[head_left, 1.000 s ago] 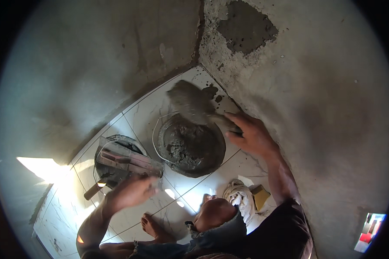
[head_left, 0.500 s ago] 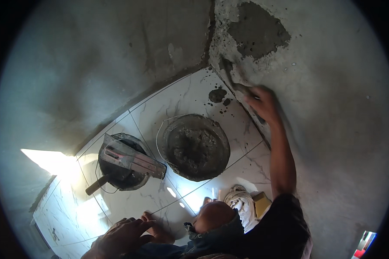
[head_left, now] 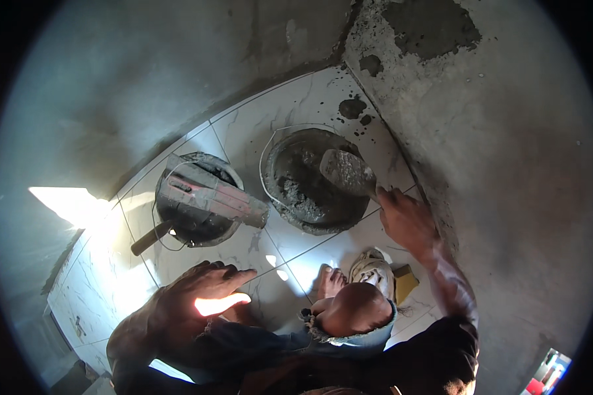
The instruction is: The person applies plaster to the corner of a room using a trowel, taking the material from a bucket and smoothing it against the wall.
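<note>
My right hand grips a trowel loaded with grey mortar and holds its blade over the right side of a round pan of wet mortar on the white tiled floor. My left hand rests on my left thigh, fingers spread, holding nothing. A second bucket to the left of the pan has a wooden float lying across its rim. The rough grey wall on the right carries a dark patch of fresh mortar near the top.
My bent knee and bare foot are below the pan, beside a white cloth and a yellow sponge. Mortar spots mark the tile near the wall corner. Bright sunlight falls on the tiles at left.
My right hand came down from the wall with the trowel and now holds it over the mortar pan. My left hand settled onto my thigh.
</note>
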Demonstrator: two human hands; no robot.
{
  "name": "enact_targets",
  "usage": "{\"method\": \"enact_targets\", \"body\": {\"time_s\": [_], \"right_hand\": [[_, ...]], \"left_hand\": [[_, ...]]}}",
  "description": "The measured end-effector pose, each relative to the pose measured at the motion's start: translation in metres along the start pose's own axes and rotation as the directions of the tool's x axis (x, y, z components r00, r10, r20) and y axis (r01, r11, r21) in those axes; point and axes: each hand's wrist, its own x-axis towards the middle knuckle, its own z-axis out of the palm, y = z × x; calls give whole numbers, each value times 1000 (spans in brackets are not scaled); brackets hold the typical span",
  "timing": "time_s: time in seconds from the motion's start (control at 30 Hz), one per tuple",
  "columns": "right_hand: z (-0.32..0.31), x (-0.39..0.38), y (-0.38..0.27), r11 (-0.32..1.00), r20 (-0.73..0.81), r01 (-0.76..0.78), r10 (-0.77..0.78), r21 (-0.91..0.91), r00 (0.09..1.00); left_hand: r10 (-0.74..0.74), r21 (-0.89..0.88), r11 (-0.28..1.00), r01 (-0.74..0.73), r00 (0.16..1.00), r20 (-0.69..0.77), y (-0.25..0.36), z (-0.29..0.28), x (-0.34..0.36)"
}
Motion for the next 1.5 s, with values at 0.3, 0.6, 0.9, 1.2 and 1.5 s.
{"method": "enact_targets", "body": {"time_s": [0.3,0.6,0.9,1.2,1.5], "right_hand": [[-57,36,-15,918,383,280,-160,-281,910],[21,17,2,917,372,-40,-120,396,920],[31,-25,-2,853,96,-122,85,507,992],[-7,-4,0,914,-215,107,-22,392,976],[-49,97,-33,672,-403,540,-369,507,838]], "left_hand": [[-59,-228,972,53,998,-18,24,-21,-36],[-52,-135,990,46,998,-40,-4,0,-40],[18,-617,786,-41,999,-44,-21,7,-34],[122,-266,958,-102,991,57,-24,1,-19],[164,-73,984,-163,986,16,-39,2,-3]]}}
